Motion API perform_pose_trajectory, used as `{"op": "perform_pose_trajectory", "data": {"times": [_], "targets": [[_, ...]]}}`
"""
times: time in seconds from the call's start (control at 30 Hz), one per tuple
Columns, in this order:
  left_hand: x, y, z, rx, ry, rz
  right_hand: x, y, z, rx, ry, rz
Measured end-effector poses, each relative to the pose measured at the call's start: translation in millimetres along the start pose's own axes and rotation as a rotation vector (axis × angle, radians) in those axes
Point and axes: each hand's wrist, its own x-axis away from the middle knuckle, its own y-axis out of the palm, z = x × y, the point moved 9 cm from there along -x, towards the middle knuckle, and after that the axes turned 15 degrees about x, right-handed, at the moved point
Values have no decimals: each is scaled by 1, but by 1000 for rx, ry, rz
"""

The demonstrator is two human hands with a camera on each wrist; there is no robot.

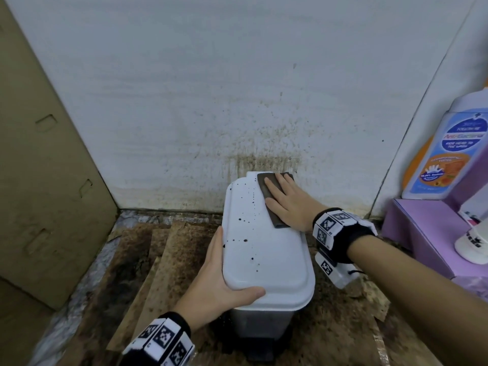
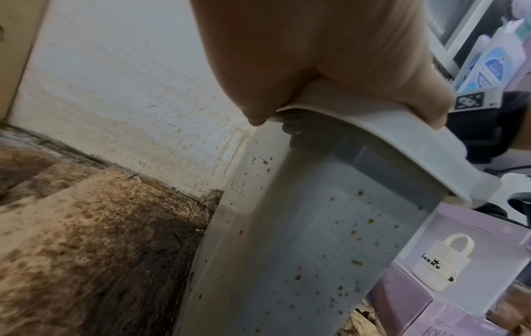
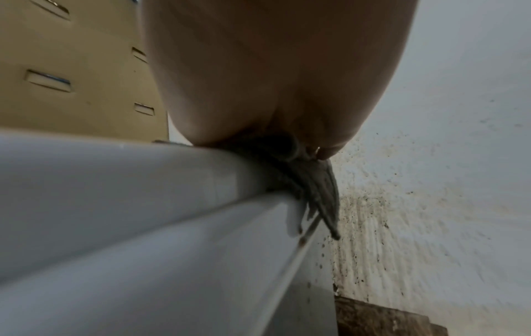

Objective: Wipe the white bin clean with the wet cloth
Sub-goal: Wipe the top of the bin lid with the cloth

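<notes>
wiping step: my right hand (image 1: 286,204), fingers spread, presses the dark folded wet cloth (image 1: 272,192) on the speckled white plastic bin (image 1: 264,249) lid at 12 o'clock; my left hand (image 1: 219,276) grips its 7 o'clock corner. next, drag towards 6 o'clock over the spots.

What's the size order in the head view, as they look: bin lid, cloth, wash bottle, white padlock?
1. bin lid
2. wash bottle, cut by the frame edge, so the part in view is ranked
3. cloth, partly under the right hand
4. white padlock, also cut by the edge
</notes>
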Motion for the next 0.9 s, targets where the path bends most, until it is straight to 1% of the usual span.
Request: {"op": "perform_pose_trajectory", "data": {"times": [0.17,0.27,0.37,0.5,0.63,0.77,0.9], "targets": [[-1,0,0,3,-13,-11,-9,5,3,81,-7,-79],[-2,0,-1,5,-21,-8,-8,-4,3,100,10,-62],[-3,0,-1,-6,-22,-7,-10,-8,1,155,-23,-30],[0,2,0,-42,-24,-25,-3,-4,-3,119,-67,-72],[-1,3,-2,-65,-26,-33,21,-2,-12,65,-69,-92],[0,3,-4,-48,-25,-36,66,0,-32,110,-93,-75],[1,6,-5,-34,-23,-27,104,2,-45,57,-112,-53]]}}
